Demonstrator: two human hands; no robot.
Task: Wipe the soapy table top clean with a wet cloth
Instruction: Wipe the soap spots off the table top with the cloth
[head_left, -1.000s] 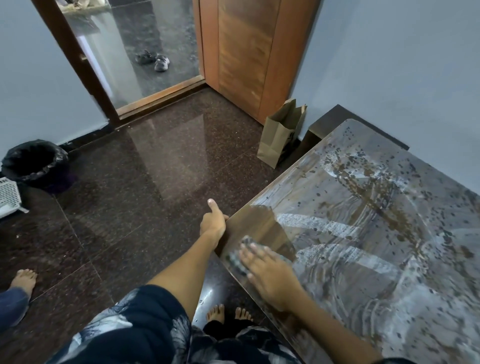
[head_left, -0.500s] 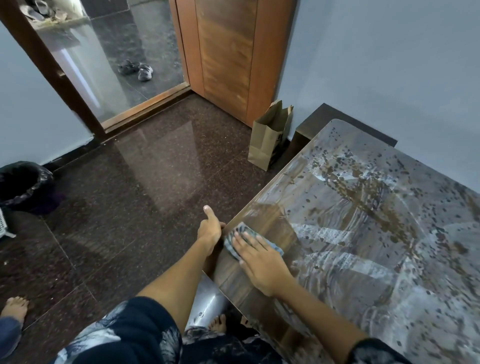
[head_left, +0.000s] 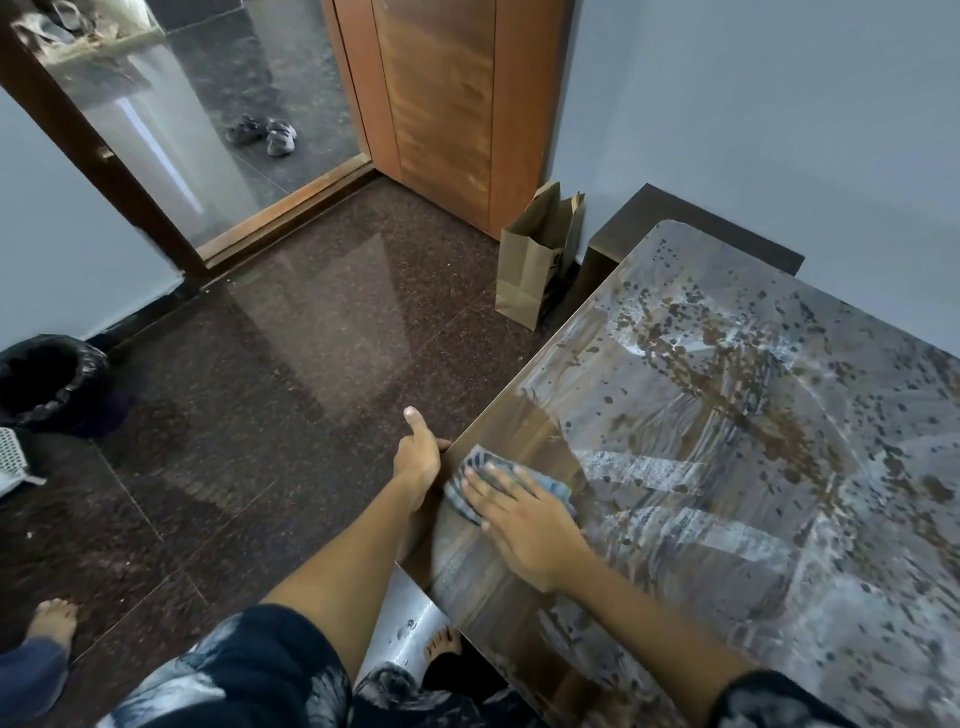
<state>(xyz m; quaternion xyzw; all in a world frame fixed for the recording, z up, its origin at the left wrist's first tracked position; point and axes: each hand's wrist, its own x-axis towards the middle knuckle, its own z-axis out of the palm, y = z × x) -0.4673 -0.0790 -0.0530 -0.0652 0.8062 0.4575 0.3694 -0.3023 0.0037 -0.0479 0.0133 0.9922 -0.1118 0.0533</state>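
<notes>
With my right hand (head_left: 524, 525) flat on the grey-blue wet cloth (head_left: 470, 470) and my left hand (head_left: 415, 460) gripping the soapy wooden tabletop (head_left: 727, 467) edge at lower centre, suds could spill onto the floor.

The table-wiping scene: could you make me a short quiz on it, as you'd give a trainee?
1. True or false: the right hand presses the cloth flat on the table top.
2. Where is the left hand? A) gripping the table's edge, thumb up B) inside the paper bag C) flat on the cloth
3. Fill in: the wiped, soap-free patch lies at the table's ____ corner, around the cloth.

Key: 1 true. 2 A. 3 near (the one closest to the person).
</notes>
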